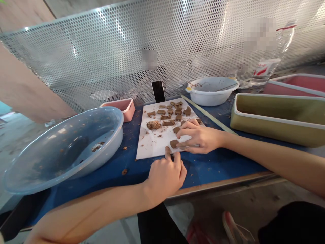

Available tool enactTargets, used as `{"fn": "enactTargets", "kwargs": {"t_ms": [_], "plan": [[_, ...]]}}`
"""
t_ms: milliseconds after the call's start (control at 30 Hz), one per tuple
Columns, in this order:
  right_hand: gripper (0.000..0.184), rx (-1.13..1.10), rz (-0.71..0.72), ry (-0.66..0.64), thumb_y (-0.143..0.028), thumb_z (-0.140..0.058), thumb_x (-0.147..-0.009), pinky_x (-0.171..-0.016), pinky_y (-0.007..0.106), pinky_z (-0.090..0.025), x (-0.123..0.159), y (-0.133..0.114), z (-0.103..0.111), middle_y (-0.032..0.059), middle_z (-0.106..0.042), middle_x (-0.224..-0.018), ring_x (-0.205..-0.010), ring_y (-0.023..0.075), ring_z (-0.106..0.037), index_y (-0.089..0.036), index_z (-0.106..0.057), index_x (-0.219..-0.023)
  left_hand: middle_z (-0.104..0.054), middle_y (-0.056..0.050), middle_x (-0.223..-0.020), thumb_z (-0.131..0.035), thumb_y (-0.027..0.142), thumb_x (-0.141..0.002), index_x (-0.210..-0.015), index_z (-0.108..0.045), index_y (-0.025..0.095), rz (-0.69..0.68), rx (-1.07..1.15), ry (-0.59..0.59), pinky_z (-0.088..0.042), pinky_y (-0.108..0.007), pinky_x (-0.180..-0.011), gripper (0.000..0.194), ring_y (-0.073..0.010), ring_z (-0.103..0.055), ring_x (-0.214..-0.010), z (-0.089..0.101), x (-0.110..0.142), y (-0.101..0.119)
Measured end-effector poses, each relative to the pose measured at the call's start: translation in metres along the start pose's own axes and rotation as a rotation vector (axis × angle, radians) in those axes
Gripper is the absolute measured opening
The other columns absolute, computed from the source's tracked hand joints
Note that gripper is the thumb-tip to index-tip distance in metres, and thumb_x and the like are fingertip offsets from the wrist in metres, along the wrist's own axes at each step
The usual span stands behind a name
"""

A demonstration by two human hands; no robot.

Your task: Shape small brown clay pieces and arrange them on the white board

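A white board [144, 149] lies on the blue table, scattered with crumbs and several small brown clay-like pieces [168, 123], some bone-shaped. My right hand [199, 137] reaches over its right side with fingers spread. Its fingertips touch the right edge of a rounded brown piece [174, 144]. Just below that piece is my left hand [166, 174], with the index finger stretched forward and the others curled. Something small and dark shows between its fingers, too hidden to name. A rough, crumbly brown lump [153, 125] lies on the board's left part.
A large blue basin [111, 145] stands left, beside a small pink planter [130, 110]. Behind the board a phone [158, 91] leans on perforated metal. To the right are a pale stick [210, 117], a white basin [210, 98], an olive planter [274, 125] and a water bottle [266, 69].
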State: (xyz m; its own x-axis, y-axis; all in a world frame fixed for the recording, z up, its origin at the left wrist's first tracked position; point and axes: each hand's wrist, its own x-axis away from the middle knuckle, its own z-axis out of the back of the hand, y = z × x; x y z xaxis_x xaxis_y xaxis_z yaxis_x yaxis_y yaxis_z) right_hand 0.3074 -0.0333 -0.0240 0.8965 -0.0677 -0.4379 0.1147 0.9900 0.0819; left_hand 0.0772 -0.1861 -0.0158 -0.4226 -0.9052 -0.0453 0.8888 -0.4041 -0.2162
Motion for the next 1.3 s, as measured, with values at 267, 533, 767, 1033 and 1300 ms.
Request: {"fn": "enactTargets", "kwargs": {"t_ms": [267,533,767,1033,1300], "plan": [[0.032,0.015,-0.051,0.061,-0.038,-0.057,-0.117,-0.102,0.049,-0.033,0.000,-0.001,-0.002,0.0113,-0.070,-0.128,-0.121,0.0295,-0.053,-0.024,-0.085,-0.110,-0.063,-0.038,-0.158,-0.044,0.031,-0.114,-0.150,-0.071,0.007,-0.001,-0.003,0.004,-0.071,-0.046,-0.063,0.051,-0.0353,-0.086,-0.077,0.000,0.000,0.000],[0.030,0.019,-0.057,0.057,-0.037,-0.059,-0.117,-0.103,0.049,-0.032,-0.001,-0.001,-0.004,0.0128,-0.066,-0.131,-0.123,0.0312,-0.051,-0.025,-0.086,-0.121,-0.065,-0.036,-0.157,-0.044,0.032,-0.114,-0.151,-0.070,0.009,-0.002,-0.010,-0.001,-0.071,-0.045,-0.065,0.051,-0.0344,-0.086,-0.079,0.000,0.000,0.000],[0.038,-0.011,-0.077,-0.017,-0.047,-0.059,-0.117,-0.107,0.049,-0.038,-0.004,-0.004,-0.003,0.0147,-0.063,-0.134,-0.122,0.0315,-0.050,-0.025,-0.080,-0.140,-0.067,-0.035,-0.156,-0.044,0.032,-0.114,-0.150,-0.071,0.010,-0.002,-0.008,-0.007,-0.071,-0.045,-0.064,0.050,-0.0341,-0.086,-0.079,0.002,-0.001,0.000],[0.045,-0.071,-0.167,-0.049,-0.055,-0.057,-0.117,-0.112,0.057,-0.042,-0.009,-0.006,0.002,0.0175,-0.063,-0.138,-0.124,0.0335,-0.050,-0.025,-0.081,-0.141,-0.068,-0.035,-0.154,-0.045,0.033,-0.114,-0.150,-0.071,0.010,0.007,-0.004,-0.010,-0.071,-0.044,-0.066,0.050,-0.0342,-0.086,-0.081,0.003,-0.001,0.000],[0.061,-1.340,-0.256,0.567,-0.069,-0.039,-0.118,-0.088,0.042,-0.057,-0.047,-0.103,0.037,0.0063,-0.066,-0.100,-0.085,0.0206,-0.064,-0.021,-0.076,-0.115,-0.064,-0.037,-0.158,-0.054,0.040,-0.113,-0.145,-0.072,0.010,0.022,0.051,0.063,-0.070,-0.047,-0.068,0.048,-0.0356,-0.086,-0.083,-0.011,-0.002,-0.001]]}}
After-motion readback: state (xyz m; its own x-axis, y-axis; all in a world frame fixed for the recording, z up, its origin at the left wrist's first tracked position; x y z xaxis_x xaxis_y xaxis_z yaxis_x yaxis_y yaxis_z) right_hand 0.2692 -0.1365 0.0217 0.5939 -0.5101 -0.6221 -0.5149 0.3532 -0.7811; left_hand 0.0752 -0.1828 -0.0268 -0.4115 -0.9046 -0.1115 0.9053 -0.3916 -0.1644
